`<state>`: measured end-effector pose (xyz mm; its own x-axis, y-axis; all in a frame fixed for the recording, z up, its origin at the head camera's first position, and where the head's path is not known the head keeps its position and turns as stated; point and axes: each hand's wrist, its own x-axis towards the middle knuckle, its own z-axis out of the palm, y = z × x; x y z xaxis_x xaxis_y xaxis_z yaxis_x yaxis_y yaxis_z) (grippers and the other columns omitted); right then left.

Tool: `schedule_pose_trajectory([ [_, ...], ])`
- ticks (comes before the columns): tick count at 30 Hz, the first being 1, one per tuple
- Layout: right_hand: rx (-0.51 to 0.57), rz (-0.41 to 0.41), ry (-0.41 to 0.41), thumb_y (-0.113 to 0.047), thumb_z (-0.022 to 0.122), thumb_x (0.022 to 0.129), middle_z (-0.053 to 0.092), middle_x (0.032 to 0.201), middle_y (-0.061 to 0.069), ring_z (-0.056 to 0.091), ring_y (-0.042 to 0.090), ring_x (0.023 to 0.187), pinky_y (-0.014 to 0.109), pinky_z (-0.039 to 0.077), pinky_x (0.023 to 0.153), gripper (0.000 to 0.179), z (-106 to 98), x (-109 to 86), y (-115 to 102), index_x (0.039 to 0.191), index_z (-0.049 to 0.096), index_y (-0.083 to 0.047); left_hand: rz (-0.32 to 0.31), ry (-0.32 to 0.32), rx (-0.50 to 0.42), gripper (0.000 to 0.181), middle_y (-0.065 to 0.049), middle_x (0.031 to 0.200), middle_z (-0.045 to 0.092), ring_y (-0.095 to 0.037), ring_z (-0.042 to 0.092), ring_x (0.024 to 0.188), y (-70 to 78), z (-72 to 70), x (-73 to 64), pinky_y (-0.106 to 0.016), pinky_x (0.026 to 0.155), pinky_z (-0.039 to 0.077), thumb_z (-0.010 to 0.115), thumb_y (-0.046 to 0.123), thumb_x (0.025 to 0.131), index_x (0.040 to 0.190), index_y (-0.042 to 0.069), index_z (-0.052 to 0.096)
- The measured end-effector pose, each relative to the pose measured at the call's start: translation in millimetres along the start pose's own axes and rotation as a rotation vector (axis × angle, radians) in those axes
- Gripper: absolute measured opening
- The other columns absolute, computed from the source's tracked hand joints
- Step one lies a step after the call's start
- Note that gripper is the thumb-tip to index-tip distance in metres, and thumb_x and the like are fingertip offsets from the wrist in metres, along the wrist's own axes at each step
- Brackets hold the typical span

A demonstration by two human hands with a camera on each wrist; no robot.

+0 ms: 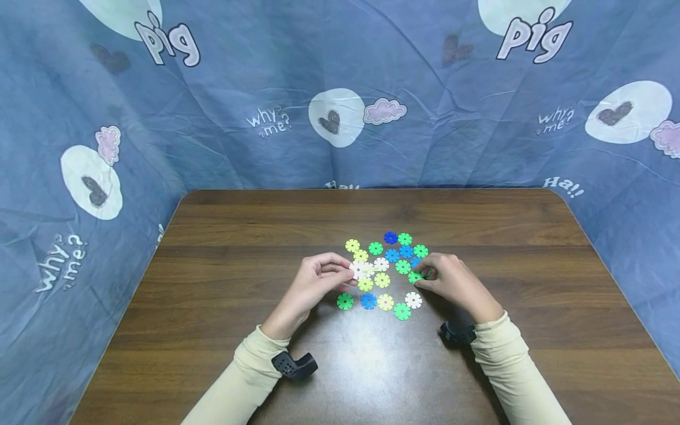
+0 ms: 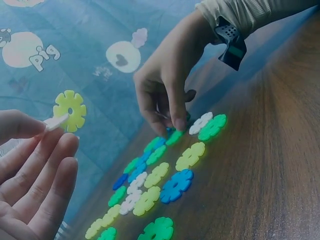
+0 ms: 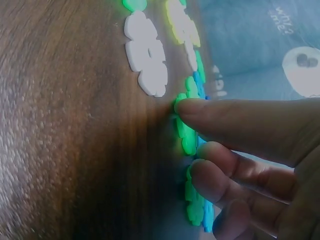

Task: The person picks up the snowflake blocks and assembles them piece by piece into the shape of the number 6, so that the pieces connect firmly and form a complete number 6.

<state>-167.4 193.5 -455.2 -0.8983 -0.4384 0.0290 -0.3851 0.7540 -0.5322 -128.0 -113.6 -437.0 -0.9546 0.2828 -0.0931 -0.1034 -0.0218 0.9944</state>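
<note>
L hand (image 1: 310, 285) edge-pinches wht disc (image 1: 358, 265); R hand (image 1: 458, 284) touches grn disc (image 1: 414, 277), grip unclear; hands apart.

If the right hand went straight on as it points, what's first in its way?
Most likely the round green notched plastic-looking disc that the right hand seems to touch at its thumb tip; exact depth there is unclear.

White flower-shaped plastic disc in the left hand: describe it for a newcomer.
Over the brown wooden table, find the left hand. It pinches a white flower-shaped plastic disc. Unlike the white discs lying flat, it is raised, with a yellow flower-shaped plastic disc joined crosswise.
</note>
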Motion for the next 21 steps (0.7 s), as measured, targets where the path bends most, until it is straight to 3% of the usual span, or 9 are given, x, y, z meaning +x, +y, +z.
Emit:
schedule_pose_trajectory([
  [12,0.037,0.042,0.012,-0.018,0.085,0.086,0.069,0.081,-0.001,0.060,0.009,0.072,0.028,0.050,0.066,0.025,4.2,0.2,2.3,0.106,0.075,-0.007,-0.013,0.010,0.020,0.015,-0.004,0.090,0.077,-0.032,0.078,0.091,-0.9,0.8,1.6,-0.049,0.083,0.064,0.071,0.004,0.095,0.106,-0.005,0.065],
  [21,0.049,0.036,0.025,-0.018,0.085,0.085,0.075,0.096,0.005,0.064,0.011,0.075,0.030,0.054,0.068,0.022,6.1,1.0,4.2,0.102,0.076,-0.007,-0.008,0.002,0.009,0.019,-0.007,0.091,0.077,-0.015,0.077,0.082,-0.1,-0.2,1.8,-0.041,0.080,0.065,0.070,0.005,0.096,0.108,-0.008,0.064],
])
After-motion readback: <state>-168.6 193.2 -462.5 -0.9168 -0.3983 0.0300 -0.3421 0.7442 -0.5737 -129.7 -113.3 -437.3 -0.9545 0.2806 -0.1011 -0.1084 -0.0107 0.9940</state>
